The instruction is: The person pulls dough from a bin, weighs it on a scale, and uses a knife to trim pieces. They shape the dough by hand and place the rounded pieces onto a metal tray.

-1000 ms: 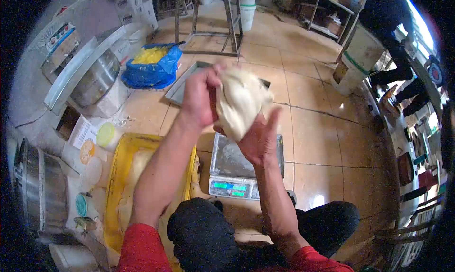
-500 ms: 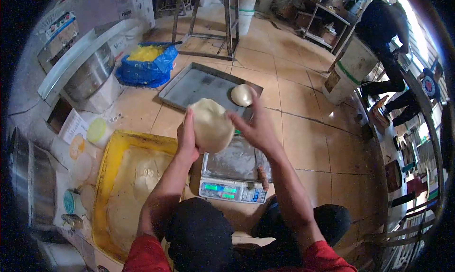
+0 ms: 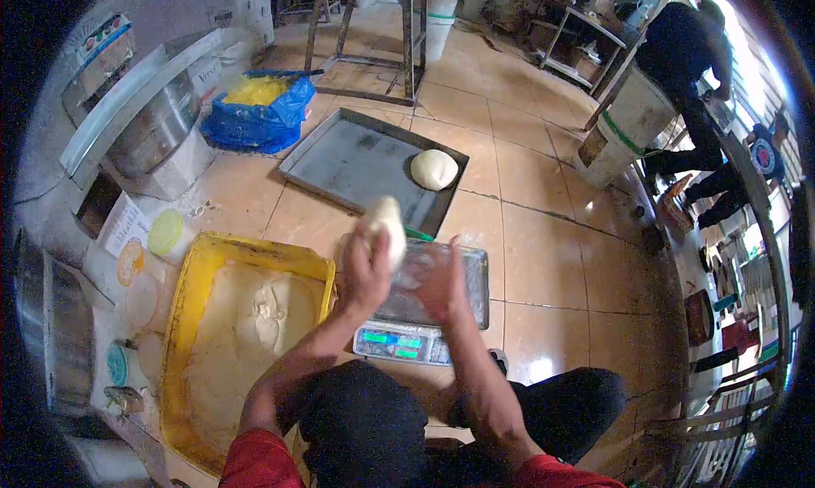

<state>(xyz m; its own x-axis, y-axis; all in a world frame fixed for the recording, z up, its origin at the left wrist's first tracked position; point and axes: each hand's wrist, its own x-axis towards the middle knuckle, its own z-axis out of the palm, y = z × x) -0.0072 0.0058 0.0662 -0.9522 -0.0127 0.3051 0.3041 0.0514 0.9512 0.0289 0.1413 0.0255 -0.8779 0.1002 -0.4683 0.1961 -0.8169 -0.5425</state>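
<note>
A pale lump of dough [image 3: 387,229] stands on edge in my left hand [image 3: 368,271], with the fingers wrapped round it. To the right of it my right hand [image 3: 441,284] is apart from the dough, thumb up, its fingers stretched out and blurred. Both hands are above the metal pan of a digital scale [image 3: 399,344], whose displays glow green. Just beyond, a rounded ball of dough [image 3: 434,169] rests at the right end of a dark metal baking tray [image 3: 348,152]. On the left, a yellow tub [image 3: 188,318] holds a mass of soft dough [image 3: 267,310].
A blue bag of yellow fat [image 3: 255,118] sits beyond the tray's left corner. Lidded plastic containers [image 3: 170,233] line the left side near a steel bowl [image 3: 161,131]. A metal stand [image 3: 365,63] is at the back. Another person [image 3: 683,55] bends at the right.
My right hand has come away from the dough and moved down over the scale. The dough in my left hand has turned from broadside to edge-on.
</note>
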